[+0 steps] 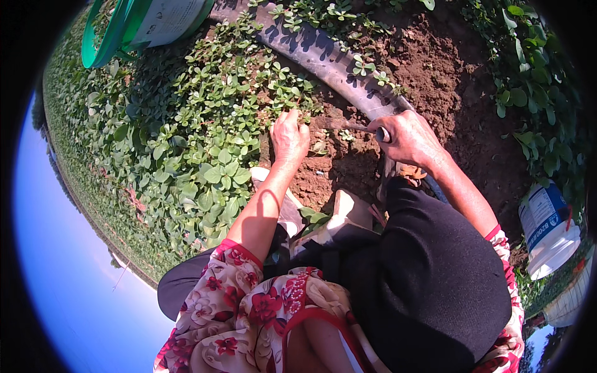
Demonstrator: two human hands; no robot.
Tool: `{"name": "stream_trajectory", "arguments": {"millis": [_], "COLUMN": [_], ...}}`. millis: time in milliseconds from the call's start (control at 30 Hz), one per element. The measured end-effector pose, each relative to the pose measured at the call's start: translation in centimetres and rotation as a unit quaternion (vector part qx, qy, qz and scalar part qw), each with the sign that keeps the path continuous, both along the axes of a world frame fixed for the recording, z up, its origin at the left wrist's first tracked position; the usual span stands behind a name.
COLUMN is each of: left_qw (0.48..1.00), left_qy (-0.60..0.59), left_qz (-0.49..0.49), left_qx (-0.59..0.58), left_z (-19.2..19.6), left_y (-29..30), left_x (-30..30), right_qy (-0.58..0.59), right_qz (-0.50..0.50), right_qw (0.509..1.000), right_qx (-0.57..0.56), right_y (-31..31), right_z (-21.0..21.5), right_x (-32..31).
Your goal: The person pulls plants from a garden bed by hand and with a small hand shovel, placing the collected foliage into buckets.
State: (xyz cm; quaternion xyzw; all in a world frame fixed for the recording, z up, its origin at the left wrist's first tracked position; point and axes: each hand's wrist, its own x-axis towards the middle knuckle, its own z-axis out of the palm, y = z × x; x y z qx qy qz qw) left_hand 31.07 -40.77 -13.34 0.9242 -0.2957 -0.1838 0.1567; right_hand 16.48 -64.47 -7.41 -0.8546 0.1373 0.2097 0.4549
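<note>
The right hand (407, 138) grips a tool (352, 126), its blade (329, 123) just right of the left hand (290, 138). That hand curls at green plants (239, 93), its hold unclear.

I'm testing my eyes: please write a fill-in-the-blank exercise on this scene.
The thin brownish metal tool is gripped by the bare ____ hand.
The round green plastic bucket is toward the picture's upper ____ corner.
The cream fabric sleeves show red printed ____.

Missing words: right; left; flowers.
</note>
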Motion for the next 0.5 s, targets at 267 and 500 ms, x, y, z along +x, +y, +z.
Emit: {"name": "stream_trajectory", "arguments": {"millis": [267,500], "left_qw": [0.993,0.998], "left_qy": [-0.015,0.039], "left_qz": [0.086,0.030], "left_qx": [-0.082,0.027], "left_z": [0.9,1.1], "left_y": [-0.7,-2.4], "left_x": [-0.5,1.7], "right_qy": [0.002,-0.044], "right_qz": [0.019,0.074], "right_qw": [0.997,0.987], "right_qx": [0.078,-0.138], "right_y": [4.7,-0.5], "right_z": [-3.7,4.0], "right_x": [2.8,3.8]}}
